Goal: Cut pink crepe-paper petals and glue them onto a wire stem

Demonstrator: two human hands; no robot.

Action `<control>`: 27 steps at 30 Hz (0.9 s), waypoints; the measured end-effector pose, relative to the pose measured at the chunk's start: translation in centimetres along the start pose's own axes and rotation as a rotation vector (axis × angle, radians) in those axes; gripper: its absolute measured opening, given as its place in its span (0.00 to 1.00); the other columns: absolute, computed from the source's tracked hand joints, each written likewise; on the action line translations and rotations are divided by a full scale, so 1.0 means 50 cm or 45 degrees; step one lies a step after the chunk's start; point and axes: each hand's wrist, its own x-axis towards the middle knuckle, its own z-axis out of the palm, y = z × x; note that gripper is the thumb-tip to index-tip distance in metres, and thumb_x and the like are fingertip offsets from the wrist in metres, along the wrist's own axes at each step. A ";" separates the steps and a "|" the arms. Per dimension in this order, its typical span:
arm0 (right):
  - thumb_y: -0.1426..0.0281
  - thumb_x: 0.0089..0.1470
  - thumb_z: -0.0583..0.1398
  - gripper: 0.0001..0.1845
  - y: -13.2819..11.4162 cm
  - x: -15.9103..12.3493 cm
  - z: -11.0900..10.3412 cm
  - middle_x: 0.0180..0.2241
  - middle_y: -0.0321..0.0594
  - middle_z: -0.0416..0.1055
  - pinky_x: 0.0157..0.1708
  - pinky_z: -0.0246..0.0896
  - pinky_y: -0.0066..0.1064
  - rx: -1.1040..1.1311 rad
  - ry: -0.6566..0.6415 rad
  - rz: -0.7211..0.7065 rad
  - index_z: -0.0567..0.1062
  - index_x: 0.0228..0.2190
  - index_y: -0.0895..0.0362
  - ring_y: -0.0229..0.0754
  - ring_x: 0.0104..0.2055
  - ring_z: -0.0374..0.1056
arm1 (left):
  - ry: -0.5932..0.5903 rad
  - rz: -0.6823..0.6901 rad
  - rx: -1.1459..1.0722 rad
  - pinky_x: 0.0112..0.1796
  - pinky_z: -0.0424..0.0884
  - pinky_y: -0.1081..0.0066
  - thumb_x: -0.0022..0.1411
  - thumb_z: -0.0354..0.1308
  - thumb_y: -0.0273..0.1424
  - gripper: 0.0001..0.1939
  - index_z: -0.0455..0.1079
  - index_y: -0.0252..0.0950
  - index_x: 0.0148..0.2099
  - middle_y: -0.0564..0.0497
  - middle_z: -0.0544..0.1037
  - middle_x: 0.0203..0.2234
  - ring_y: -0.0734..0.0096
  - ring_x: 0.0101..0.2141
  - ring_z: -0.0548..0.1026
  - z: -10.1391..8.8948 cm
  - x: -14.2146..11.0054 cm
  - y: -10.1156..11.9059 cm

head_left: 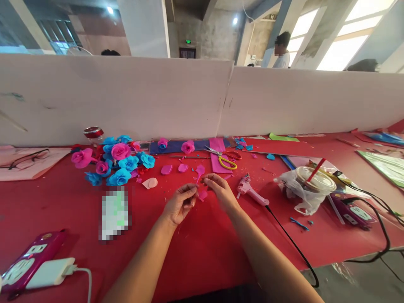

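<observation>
Over the red table my left hand [182,203] is closed in a pinch. A narrow pink paper piece [199,172], wider at its top, rises from its fingertips. My right hand [220,191] is close beside it, thumb and fingers pressed together near the same piece; what lies between them is too small to make out. Just below the fingertips is a pink paper petal [202,195]. Beyond the hands are stacked pink petals [166,169], another petal pile [183,168] and a pale pink paper petal [150,183]. A pink hot glue gun [252,191] lies right of my right hand.
Blue and pink paper flowers [121,162] stand at left. Yellow-handled scissors [227,162] lie on pink paper. A bagged cup with a straw [311,183] and a power strip [355,212] are at right. The glue gun's black cable [292,240] crosses the table. A white partition [142,101] stands behind.
</observation>
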 end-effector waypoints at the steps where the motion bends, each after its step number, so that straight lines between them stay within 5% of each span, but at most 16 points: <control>1: 0.60 0.53 0.57 0.13 -0.006 -0.004 0.000 0.33 0.38 0.73 0.37 0.62 0.28 0.162 -0.041 0.006 0.73 0.35 0.56 0.39 0.36 0.68 | 0.010 -0.002 0.037 0.12 0.47 0.84 0.42 0.70 0.28 0.13 0.74 0.31 0.32 0.54 0.73 0.19 0.86 0.14 0.64 0.003 -0.001 -0.004; 5: 0.62 0.45 0.64 0.12 -0.021 -0.009 0.000 0.28 0.34 0.70 0.34 0.60 0.27 0.546 -0.059 0.020 0.72 0.30 0.57 0.36 0.31 0.65 | 0.039 0.003 0.176 0.14 0.49 0.82 0.44 0.70 0.30 0.12 0.75 0.32 0.32 0.54 0.74 0.20 0.85 0.15 0.66 0.010 -0.002 -0.014; 16: 0.68 0.45 0.59 0.06 -0.036 -0.014 -0.014 0.22 0.33 0.68 0.29 0.58 0.28 0.379 0.082 0.084 0.72 0.26 0.58 0.36 0.25 0.63 | 0.198 0.052 0.389 0.17 0.55 0.78 0.44 0.70 0.31 0.10 0.75 0.34 0.29 0.53 0.76 0.20 0.81 0.17 0.68 0.017 -0.002 -0.027; 23: 0.70 0.44 0.58 0.05 -0.037 -0.015 -0.009 0.23 0.34 0.70 0.29 0.60 0.27 0.627 0.213 0.132 0.72 0.27 0.57 0.35 0.26 0.66 | 0.226 0.062 0.391 0.17 0.55 0.78 0.43 0.69 0.29 0.09 0.76 0.33 0.29 0.52 0.76 0.20 0.80 0.17 0.68 0.019 -0.004 -0.025; 27: 0.71 0.41 0.60 0.06 -0.036 -0.022 -0.003 0.23 0.34 0.71 0.26 0.56 0.25 0.793 0.007 0.288 0.74 0.27 0.58 0.34 0.25 0.64 | 0.205 0.049 0.318 0.19 0.58 0.78 0.43 0.69 0.29 0.08 0.75 0.33 0.28 0.52 0.75 0.19 0.79 0.18 0.69 0.020 -0.005 -0.021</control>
